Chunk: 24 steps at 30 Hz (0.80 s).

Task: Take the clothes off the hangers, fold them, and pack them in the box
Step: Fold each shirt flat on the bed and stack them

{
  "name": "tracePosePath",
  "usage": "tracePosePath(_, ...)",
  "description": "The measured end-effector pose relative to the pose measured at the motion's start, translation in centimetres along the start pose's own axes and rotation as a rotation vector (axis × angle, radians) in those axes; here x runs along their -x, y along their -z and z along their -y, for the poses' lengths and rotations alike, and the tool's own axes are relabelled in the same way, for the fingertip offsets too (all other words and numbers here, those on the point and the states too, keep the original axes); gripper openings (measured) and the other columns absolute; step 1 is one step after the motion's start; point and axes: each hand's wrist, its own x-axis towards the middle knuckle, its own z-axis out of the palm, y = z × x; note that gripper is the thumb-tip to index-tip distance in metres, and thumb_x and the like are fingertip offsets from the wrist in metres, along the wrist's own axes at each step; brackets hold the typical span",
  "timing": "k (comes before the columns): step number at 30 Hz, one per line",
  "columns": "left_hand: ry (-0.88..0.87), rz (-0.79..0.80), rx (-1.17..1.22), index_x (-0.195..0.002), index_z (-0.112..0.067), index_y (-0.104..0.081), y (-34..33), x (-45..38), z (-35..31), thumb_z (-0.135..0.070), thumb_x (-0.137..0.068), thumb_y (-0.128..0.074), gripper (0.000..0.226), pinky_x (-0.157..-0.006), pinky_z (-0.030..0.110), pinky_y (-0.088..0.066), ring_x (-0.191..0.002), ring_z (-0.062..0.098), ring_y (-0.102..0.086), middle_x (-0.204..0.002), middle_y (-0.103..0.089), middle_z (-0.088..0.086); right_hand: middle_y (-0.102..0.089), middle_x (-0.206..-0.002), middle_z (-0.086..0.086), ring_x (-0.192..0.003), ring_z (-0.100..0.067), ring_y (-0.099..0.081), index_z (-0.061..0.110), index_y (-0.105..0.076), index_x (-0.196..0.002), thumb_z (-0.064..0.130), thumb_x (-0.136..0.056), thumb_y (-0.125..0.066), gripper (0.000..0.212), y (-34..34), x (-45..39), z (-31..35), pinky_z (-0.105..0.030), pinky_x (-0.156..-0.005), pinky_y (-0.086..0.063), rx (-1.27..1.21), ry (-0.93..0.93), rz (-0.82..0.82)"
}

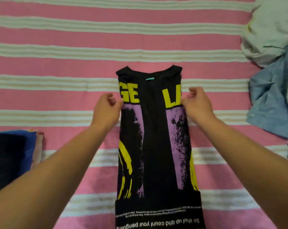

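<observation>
Left hand (pixel 107 106) and right hand (pixel 196 104) fingers loosely curled at the black tee (pixel 154 129) edges, grip unclear; side flaps may spring open on lift.

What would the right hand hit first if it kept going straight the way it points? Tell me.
Likely only the pink striped bedspread. The right hand points up along the black T-shirt's edge; no other object shows ahead.
</observation>
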Motion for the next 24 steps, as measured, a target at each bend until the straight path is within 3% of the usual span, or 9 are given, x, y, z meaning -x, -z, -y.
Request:
tracePosePath(2,0.121,0.079,0.229,-0.136,-0.009,-0.056,-0.9,-6.0,-2.2,-0.036,-0.097,-0.067,0.049,-0.095,0.040,-0.055,-0.104,0.018,-0.067,-0.122,-0.067,0.001,-0.061,-0.124,-0.002,-0.106,-0.020,-0.064,0.012,-0.047,-0.140,0.031,-0.090,-0.072,0.059,-0.9,-6.1,2.1,-0.039,-0.093,-0.054,-0.285,-0.165,0.021)
tracePosePath(5,0.207,0.235,0.400,-0.119,-0.003,-0.066,-2.4,-9.8,-3.5,-0.017,-0.094,-0.070,0.028,-0.065,0.031,-0.061,-0.072,0.014,-0.074,-0.107,-0.074,0.009,-0.074,-0.101,-0.008,-0.079,-0.017,-0.074,0.005,-0.064,-0.119,0.016,-0.088,-0.075,0.034,-2.8,-10.3,2.6,-0.038,-0.075,-0.061,-0.337,-0.215,0.256)
tracePosePath(9,0.141,0.234,0.572,-0.112,-0.008,-0.068,-0.9,-5.7,-4.0,-0.001,-0.095,-0.062,0.020,-0.064,0.032,-0.061,-0.078,0.018,-0.076,-0.085,-0.077,0.002,-0.076,-0.109,-0.006,-0.095,-0.019,-0.074,0.008,-0.067,-0.121,0.004,-0.089,-0.069,0.032,-0.2,-7.0,2.9,-0.036,-0.085,-0.060,-0.438,-0.086,0.309)
tracePosePath(11,-0.037,0.223,0.600,-0.112,-0.012,-0.070,1.6,-1.8,-3.1,0.001,-0.090,-0.065,0.027,-0.075,0.029,-0.059,-0.088,0.014,-0.074,-0.094,-0.078,-0.001,-0.074,-0.115,-0.003,-0.108,-0.016,-0.070,0.014,-0.068,-0.120,-0.001,-0.086,-0.069,0.037,3.1,-2.5,2.6,-0.030,-0.092,-0.055,-0.510,0.102,0.321)
tracePosePath(14,-0.214,0.285,0.373,-0.117,-0.020,-0.071,4.2,4.7,0.3,-0.006,-0.079,-0.077,0.041,-0.098,0.026,-0.051,-0.110,0.015,-0.065,-0.123,-0.070,0.002,-0.074,-0.104,0.009,-0.101,-0.003,-0.067,0.023,-0.073,-0.107,-0.001,-0.077,-0.078,0.039,5.9,5.4,-0.3,-0.018,-0.090,-0.048,-0.363,0.233,0.381)
tracePosePath(16,-0.217,0.307,0.133,-0.114,-0.032,-0.070,4.5,8.1,3.9,-0.003,-0.078,-0.084,0.049,-0.097,0.012,-0.045,-0.115,0.013,-0.057,-0.126,-0.055,-0.007,-0.063,-0.112,0.010,-0.107,-0.001,-0.059,0.034,-0.071,-0.100,0.004,-0.072,-0.080,0.042,5.7,8.9,-4.6,-0.016,-0.097,-0.042,-0.079,0.318,0.355)
tracePosePath(20,-0.221,0.616,-0.278,-0.127,-0.071,-0.047,4.0,12.3,10.6,0.013,-0.082,-0.070,0.099,-0.097,0.005,-0.037,-0.116,0.006,-0.044,-0.123,-0.036,-0.018,-0.035,-0.146,0.006,-0.139,-0.017,-0.037,0.044,-0.061,-0.120,-0.023,-0.079,-0.061,0.079,4.8,12.8,-12.7,-0.044,-0.114,-0.041,0.283,0.325,0.456)
tracePosePath(22,-0.220,0.605,-0.308,-0.130,-0.066,-0.048,4.2,12.8,11.1,0.010,-0.088,-0.065,0.089,-0.093,0.010,-0.043,-0.109,0.009,-0.048,-0.121,-0.040,-0.015,-0.034,-0.145,0.006,-0.139,-0.016,-0.039,0.038,-0.060,-0.122,-0.026,-0.082,-0.054,0.076,5.2,13.5,-13.3,-0.041,-0.114,-0.042,0.245,0.274,0.414)
tracePosePath(24,-0.083,0.448,-0.105,-0.125,-0.043,-0.063,4.2,12.9,9.5,0.005,-0.095,-0.058,0.057,-0.072,0.019,-0.052,-0.093,0.015,-0.058,-0.117,-0.051,-0.008,-0.042,-0.138,0.002,-0.129,-0.020,-0.048,0.029,-0.063,-0.124,-0.016,-0.089,-0.056,0.058,5.4,13.1,-12.2,-0.037,-0.112,-0.043,0.226,0.235,0.303)
